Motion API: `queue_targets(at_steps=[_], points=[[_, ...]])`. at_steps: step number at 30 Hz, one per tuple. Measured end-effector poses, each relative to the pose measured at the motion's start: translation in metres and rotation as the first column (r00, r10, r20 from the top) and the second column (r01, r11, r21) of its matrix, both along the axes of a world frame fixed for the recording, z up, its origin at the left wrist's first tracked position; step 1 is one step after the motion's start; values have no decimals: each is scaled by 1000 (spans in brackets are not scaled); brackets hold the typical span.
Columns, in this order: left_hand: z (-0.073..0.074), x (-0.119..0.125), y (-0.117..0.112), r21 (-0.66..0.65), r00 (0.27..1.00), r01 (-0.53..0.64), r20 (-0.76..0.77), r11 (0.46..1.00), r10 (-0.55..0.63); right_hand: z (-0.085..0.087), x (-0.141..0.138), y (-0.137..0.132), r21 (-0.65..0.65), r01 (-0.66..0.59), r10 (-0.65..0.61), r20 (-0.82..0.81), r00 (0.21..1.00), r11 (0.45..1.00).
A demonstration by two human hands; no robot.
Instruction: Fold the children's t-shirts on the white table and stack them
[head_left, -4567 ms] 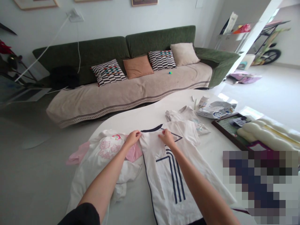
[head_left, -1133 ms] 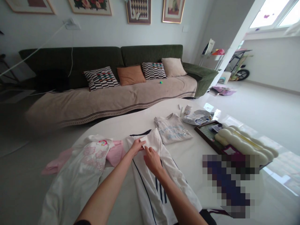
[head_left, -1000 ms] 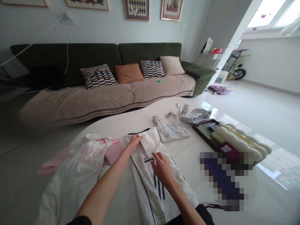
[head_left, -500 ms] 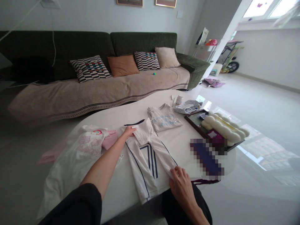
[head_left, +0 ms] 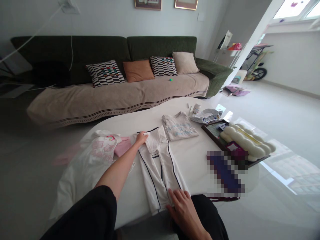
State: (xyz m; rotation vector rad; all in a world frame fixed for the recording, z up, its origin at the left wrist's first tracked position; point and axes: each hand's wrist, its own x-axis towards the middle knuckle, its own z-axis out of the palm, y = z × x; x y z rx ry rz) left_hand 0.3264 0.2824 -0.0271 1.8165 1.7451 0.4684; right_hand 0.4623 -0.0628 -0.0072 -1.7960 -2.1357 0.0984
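Observation:
A white jersey with dark blue piping [head_left: 160, 163] lies lengthwise on the white oval table [head_left: 195, 156], its right side folded over the middle. My left hand [head_left: 141, 138] pinches the folded sleeve at the collar end, fingers closed on the cloth. My right hand [head_left: 181, 204] lies flat with fingers spread on the jersey's near hem at the table edge. A white garment with pink print [head_left: 97, 153] and a pink cloth [head_left: 122, 146] lie just left of the jersey.
A folded pale shirt [head_left: 179, 127] sits beyond the jersey. A dark tray [head_left: 212, 131] with a cream padded item [head_left: 246, 141], and crumpled packets [head_left: 206, 116], are on the right. A green sofa with cushions [head_left: 140, 70] stands behind the table.
The jersey's right side has been folded over the middle, hiding the number. My right hand slid from the collar down to the near hem; my left hand stayed at the collar.

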Motion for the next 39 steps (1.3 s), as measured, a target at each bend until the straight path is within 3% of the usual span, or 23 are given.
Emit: queue_targets(at_steps=[3,5,7,9,11,13,15,18,23,25,27,29,32,35,39], points=[[6,1,-10,61,998,-37,-44,997,40,4,10,0,-37,-50,46,-81,996,998],[12,8,-25,192,998,5,-70,981,8,9,21,10,-30,-56,53,-82,995,998],[17,20,-45,336,979,199,-106,920,-173,12,31,29,-26,-56,56,-20,998,998],[17,37,-67,372,893,451,-173,811,-416,12,38,52,-38,-64,66,39,997,997],[13,53,-86,276,791,612,-230,741,-567,9,40,71,-55,-79,82,58,995,995],[6,63,-98,157,747,656,-269,738,-607,3,40,79,-73,-101,106,64,992,992],[0,67,-102,94,745,647,-287,756,-602,-4,40,73,-95,-129,136,68,988,987],[-7,66,-98,96,750,639,-296,763,-591,-10,45,41,-167,-207,219,57,974,964],[3,69,-97,70,737,646,-315,760,-598,6,66,-16,-404,-378,381,-76,921,833],[16,62,-112,64,723,663,-315,746,-615,15,75,-24,-441,-395,393,-100,914,806],[29,41,-143,89,699,698,-299,711,-649,20,82,-22,-426,-358,363,-73,929,831],[37,9,-185,95,652,751,-270,654,-709,18,84,-14,-380,-301,323,-6,946,875],[34,-41,-247,-38,503,848,-257,529,-825,3,80,1,-306,-326,374,109,921,894],[20,-68,-282,-164,467,827,-332,538,-819,-15,75,11,-211,-414,451,170,876,885],[12,-68,-291,-171,506,786,-376,595,-777,-17,73,11,-180,-454,476,103,873,872]])
